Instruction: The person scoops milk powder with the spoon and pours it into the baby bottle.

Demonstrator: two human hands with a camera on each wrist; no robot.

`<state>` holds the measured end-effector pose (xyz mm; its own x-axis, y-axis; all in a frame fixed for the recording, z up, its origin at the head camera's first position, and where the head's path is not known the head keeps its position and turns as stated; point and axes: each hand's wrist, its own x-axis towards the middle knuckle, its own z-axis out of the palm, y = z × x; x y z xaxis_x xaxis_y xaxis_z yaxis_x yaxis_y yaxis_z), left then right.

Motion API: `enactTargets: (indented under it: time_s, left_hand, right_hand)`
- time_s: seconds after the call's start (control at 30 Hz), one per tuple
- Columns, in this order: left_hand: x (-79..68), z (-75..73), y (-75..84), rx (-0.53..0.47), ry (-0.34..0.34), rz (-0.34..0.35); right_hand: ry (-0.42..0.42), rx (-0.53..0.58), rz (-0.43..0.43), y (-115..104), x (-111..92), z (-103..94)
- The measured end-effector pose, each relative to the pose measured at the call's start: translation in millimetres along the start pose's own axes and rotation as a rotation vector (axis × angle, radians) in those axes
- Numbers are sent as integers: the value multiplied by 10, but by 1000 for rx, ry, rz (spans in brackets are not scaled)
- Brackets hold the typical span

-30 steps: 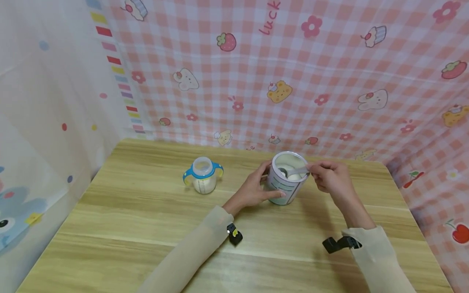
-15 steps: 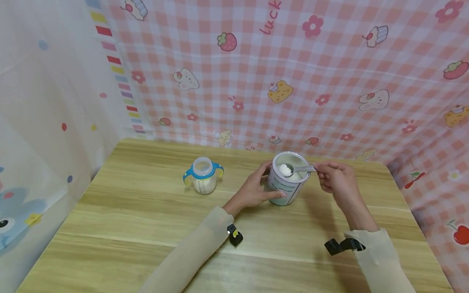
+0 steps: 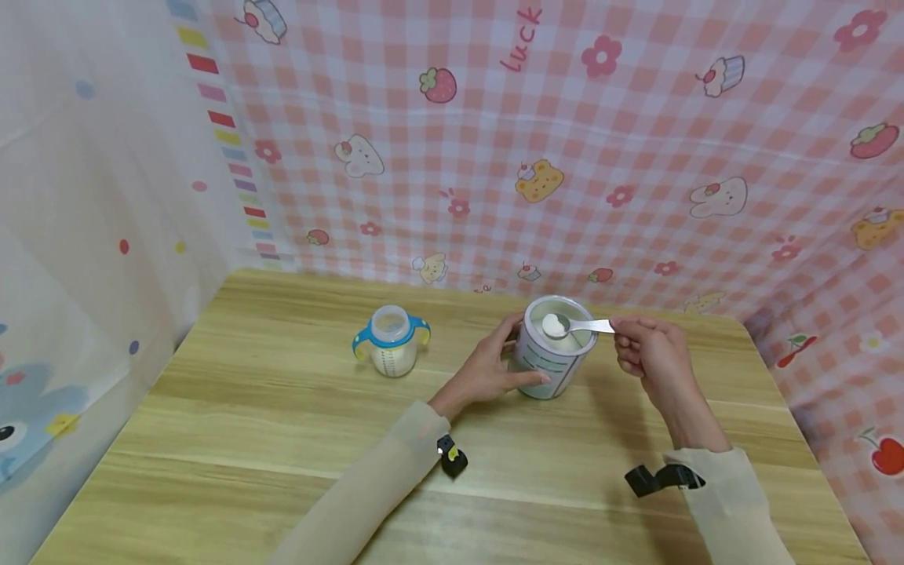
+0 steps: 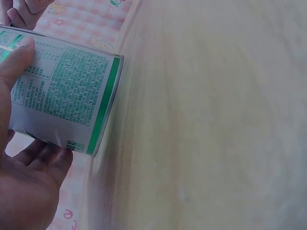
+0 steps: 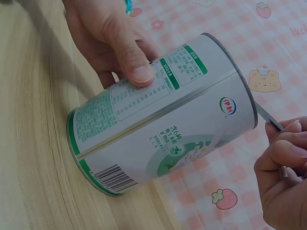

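Note:
An open white-and-green milk powder can (image 3: 549, 370) stands on the wooden table, white powder inside. My left hand (image 3: 487, 367) grips its left side, thumb across the front and fingers round the back; in the left wrist view the hand (image 4: 29, 187) holds it low on the wall. The right hand (image 3: 653, 353) pinches the handle of a metal spoon (image 3: 595, 325). Heaped with white powder (image 3: 554, 325), the spoon's bowl lies over the can's mouth. In the right wrist view the spoon handle (image 5: 268, 116) slants out past the rim; its bowl is hidden there.
Left of the can stands a lidless baby bottle (image 3: 393, 357) with a blue collar, two side handles and whitish contents. Behind the wooden table (image 3: 494, 502) hangs a pink checked cloth (image 3: 480, 141); a pale cloth (image 3: 106, 196) hangs at the left.
The spoon has come up from inside the can, now carrying a heap of powder. My right hand has shifted slightly right; the left hand and can stay in place.

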<state>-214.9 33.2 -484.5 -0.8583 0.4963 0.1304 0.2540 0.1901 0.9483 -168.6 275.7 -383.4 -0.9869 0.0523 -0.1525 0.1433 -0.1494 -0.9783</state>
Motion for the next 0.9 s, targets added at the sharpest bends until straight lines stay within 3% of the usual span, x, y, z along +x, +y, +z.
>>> enactTargets:
  time_s: [0.53, 0.9]
  left_hand:
    - [4, -44, 28, 4, -13, 6]
    - [-24, -239, 246, 54, 0, 74]
  right_hand:
    - [-15, 102, -21, -37, -12, 47]
    - [-13, 143, -20, -78, -35, 105]
